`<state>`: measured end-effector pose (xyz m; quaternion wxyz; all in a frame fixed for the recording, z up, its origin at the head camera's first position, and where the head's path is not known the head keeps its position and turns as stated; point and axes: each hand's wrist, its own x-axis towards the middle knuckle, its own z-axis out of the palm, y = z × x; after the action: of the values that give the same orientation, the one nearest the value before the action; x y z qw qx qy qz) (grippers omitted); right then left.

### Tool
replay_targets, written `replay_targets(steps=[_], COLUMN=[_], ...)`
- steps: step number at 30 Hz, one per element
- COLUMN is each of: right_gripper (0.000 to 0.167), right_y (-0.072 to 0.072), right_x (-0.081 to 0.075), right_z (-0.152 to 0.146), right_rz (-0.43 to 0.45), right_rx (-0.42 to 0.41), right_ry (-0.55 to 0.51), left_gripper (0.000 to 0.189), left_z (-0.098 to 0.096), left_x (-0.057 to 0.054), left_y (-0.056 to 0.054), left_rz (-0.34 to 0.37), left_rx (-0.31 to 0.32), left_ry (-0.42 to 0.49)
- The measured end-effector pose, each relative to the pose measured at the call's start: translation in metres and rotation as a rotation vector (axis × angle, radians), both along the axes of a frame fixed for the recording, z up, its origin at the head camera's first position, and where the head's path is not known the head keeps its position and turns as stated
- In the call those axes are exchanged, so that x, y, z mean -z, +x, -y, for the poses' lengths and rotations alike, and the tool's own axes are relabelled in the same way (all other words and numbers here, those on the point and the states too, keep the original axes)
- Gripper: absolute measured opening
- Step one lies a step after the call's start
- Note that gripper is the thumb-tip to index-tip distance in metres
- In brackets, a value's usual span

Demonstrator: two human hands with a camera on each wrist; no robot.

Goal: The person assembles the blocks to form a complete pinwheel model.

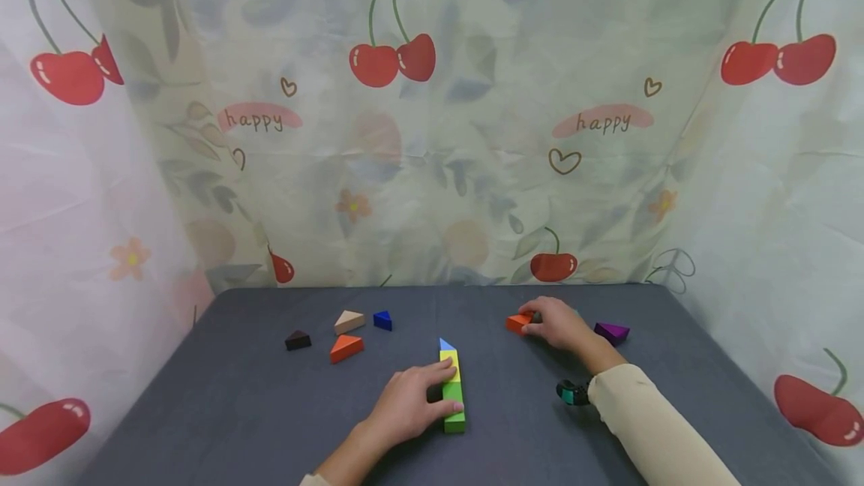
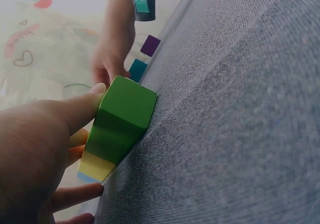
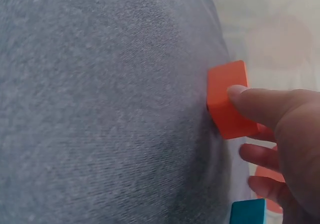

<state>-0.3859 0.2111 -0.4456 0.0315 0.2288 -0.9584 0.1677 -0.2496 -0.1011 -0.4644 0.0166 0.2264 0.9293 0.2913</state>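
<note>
Centrally, on a dark grey tabletop (image 1: 270, 411), a person's left hand (image 1: 405, 400) lies over a straight row of blocks pointing away from the body: a green block (image 1: 453, 393) nearest, a yellow block (image 1: 448, 356) touching it, and a light blue block (image 1: 445, 344) tapering to a point at the far end. The left thumb rests on the green block and the fingers reach across the yellow one, extended rather than clenched. Farther off to the right, the right hand (image 1: 556, 325) pinches an orange block (image 3: 225, 76) between thumb and fingers. A teal block (image 3: 248, 213) sits near that hand, with a purple block (image 1: 611, 333) just right of it. To the left of the row lie four loose blocks: a black block (image 1: 298, 340), a beige block (image 1: 349, 322), a red-orange block (image 1: 346, 349) and a blue block (image 1: 382, 320). A black band (image 1: 574, 393) with a teal patch is at the right wrist. Behind hangs a pale curtain (image 1: 432, 148) printed with cherries, hearts and leaves; the word "happy" is readable twice, in brown lettering on pink smudges, left and right.
</note>
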Motion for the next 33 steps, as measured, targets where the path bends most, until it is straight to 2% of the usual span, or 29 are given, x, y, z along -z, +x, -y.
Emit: replay_targets(steps=[5, 17, 27, 33], right_gripper=[0.030, 0.027, 0.029, 0.029], right_y=[-0.003, -0.006, 0.000, 0.004], right_x=[-0.004, -0.020, -0.019, -0.014], right_z=[0.005, 0.028, 0.048, 0.062], right_rz=[0.019, -0.003, -0.073, -0.081], right_rx=[-0.049, -0.065, -0.061, -0.071], right_ry=[0.018, -0.006, -0.104, -0.192], left_gripper=[0.062, 0.063, 0.062, 0.061], left_z=[0.000, -0.001, -0.001, -0.001], left_x=[0.001, 0.003, 0.003, 0.003], left_y=[0.000, -0.002, -0.003, -0.002], left_rz=[-0.010, 0.000, -0.007, -0.016], left_rx=[0.003, -0.002, -0.004, -0.007], left_ry=[0.001, -0.013, -0.018, -0.015])
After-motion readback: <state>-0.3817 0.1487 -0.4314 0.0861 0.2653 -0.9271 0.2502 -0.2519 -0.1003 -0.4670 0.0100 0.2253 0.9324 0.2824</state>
